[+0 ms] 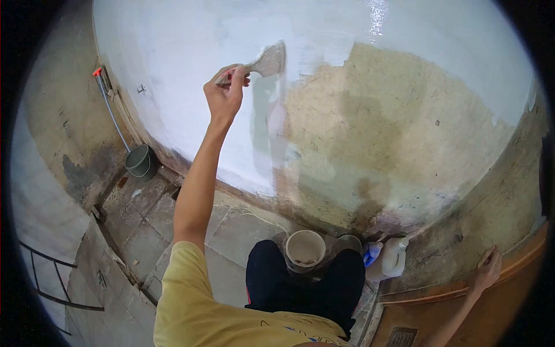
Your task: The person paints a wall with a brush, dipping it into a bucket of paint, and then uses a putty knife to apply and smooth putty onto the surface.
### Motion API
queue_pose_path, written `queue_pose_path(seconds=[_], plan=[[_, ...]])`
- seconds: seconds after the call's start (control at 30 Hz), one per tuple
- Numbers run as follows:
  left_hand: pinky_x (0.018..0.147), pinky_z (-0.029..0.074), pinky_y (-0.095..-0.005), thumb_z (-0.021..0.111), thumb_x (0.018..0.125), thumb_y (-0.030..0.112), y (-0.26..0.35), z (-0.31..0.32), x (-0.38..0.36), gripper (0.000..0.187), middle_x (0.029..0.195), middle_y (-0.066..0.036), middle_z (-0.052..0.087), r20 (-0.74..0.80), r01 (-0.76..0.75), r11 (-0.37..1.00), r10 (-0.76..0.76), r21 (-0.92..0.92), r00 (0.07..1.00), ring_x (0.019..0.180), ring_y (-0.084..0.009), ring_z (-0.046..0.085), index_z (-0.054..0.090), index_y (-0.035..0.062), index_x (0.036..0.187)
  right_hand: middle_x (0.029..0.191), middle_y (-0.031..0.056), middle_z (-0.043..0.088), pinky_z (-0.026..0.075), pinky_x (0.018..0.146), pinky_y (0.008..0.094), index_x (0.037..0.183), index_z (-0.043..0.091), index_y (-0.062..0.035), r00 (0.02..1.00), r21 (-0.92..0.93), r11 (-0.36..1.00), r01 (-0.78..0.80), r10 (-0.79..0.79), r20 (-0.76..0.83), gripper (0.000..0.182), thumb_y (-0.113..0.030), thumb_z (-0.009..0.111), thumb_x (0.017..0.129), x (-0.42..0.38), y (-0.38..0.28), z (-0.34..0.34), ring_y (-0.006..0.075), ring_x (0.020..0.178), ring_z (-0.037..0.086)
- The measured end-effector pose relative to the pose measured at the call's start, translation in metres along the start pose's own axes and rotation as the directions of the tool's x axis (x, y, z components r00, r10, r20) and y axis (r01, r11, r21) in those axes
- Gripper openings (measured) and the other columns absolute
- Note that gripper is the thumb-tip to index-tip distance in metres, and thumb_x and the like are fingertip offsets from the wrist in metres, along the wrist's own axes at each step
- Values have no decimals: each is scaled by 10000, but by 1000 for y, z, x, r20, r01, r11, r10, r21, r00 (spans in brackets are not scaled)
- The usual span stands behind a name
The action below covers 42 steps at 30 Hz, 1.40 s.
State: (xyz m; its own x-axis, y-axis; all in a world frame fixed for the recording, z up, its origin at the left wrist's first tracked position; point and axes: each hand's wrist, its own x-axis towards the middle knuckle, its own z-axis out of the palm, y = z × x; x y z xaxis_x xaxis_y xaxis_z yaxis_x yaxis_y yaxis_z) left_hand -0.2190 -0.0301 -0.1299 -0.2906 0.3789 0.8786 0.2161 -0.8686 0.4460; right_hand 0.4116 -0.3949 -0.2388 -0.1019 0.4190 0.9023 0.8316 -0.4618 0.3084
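My left hand [230, 87] is closed around the handle of a wide, flat paintbrush [269, 61]. Its pale, paint-coated bristles touch the wall [370, 115] at the border between wet white paint and bare, stained plaster. Below the brush, a grey-green strip [263, 110] shows between painted areas. My right hand [489, 269] is far off to the right, fingers curled, near the upper edge of a brown wooden door [451, 315]. Nothing shows in it. Between my knees stands a round paint bucket [305, 248] with pale liquid inside.
Right of the paint bucket are another container [347, 243], a blue bottle [373, 253] and a white jug [394, 257]. A dark bucket [140, 162] stands at the left corner beside a long-handled tool [110, 107] with an orange end. Black metal bars [60, 283] are at lower left.
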Motion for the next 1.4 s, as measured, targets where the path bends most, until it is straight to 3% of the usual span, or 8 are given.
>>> queue_pose_path(seconds=[0.17, 0.23, 0.37, 0.43, 0.7, 1.03, 1.17, 1.4], plan=[[622, 513, -261, 634, 892, 116, 22, 43, 6, 201, 748, -93, 663, 56, -5, 983, 15, -182, 998, 661, -138, 632, 664, -82, 909, 709, 102, 556, 439, 500, 336, 974, 614, 25, 999, 40, 999, -19, 20, -43, 131, -95, 574, 941, 2, -4, -2, 221, 564, 532], [623, 512, -264, 630, 896, 117, 27, 56, 11, 205, 743, -89, 662, 116, 36, 974, -10, -224, 993, 658, -136, 629, 659, -86, 899, 763, 109, 569, 452, 547, 357, 1056, 620, -1, 999, -16, 1000, -17, 18, 35, 172, -114, 582, 932, -12, 16, 10, 238, 611, 555], [648, 527, -293, 619, 910, 141, 9, 44, 23, 239, 764, -110, 677, 99, 20, 985, -3, -172, 995, 672, -165, 645, 664, -93, 923, 756, 108, 566, 453, 551, 358, 1047, 624, -2, 995, -26, 998, 51, -53, -84, 163, -109, 581, 932, -13, 19, 15, 236, 608, 553], [621, 514, -272, 622, 904, 134, -1, 25, 29, 218, 723, -90, 662, 77, 21, 984, -8, -175, 997, 650, -137, 625, 662, -80, 899, 730, 107, 559, 447, 539, 359, 1031, 627, 5, 999, 37, 998, 46, -46, 9, 154, -104, 582, 932, -12, 17, 10, 234, 593, 546], [621, 527, -278, 611, 906, 119, -1, -14, 27, 219, 755, -111, 670, -89, -8, 996, 0, -87, 996, 651, -157, 632, 663, -94, 899, 673, 98, 549, 432, 492, 336, 974, 625, 28, 998, 15, 998, 55, -55, -29, 118, -69, 573, 934, 2, 1, 1, 200, 562, 529], [617, 505, -266, 612, 897, 115, 34, 67, 35, 212, 711, -96, 663, 102, -23, 958, 54, -286, 993, 648, -133, 625, 660, -86, 852, 692, 102, 567, 440, 505, 332, 963, 624, 28, 998, 46, 998, 45, -43, -53, 112, -65, 565, 940, 7, -8, -8, 211, 571, 549], [623, 507, -266, 614, 897, 118, 8, 31, 36, 211, 719, -91, 665, 53, -56, 989, 64, -139, 997, 653, -129, 622, 665, -84, 861, 709, 122, 560, 441, 533, 363, 949, 626, 26, 994, 67, 997, 31, -24, -105, 124, -80, 562, 940, 7, -11, -8, 245, 586, 550], [630, 512, -270, 585, 921, 103, -11, -45, -11, 213, 755, -106, 662, -53, 13, 1000, -14, -20, 998, 662, -144, 615, 661, -95, 908, 713, 109, 578, 443, 517, 344, 997, 627, 24, 999, 12, 1000, 29, -29, 17, 129, -78, 575, 936, -4, 3, -1, 225, 600, 555]])
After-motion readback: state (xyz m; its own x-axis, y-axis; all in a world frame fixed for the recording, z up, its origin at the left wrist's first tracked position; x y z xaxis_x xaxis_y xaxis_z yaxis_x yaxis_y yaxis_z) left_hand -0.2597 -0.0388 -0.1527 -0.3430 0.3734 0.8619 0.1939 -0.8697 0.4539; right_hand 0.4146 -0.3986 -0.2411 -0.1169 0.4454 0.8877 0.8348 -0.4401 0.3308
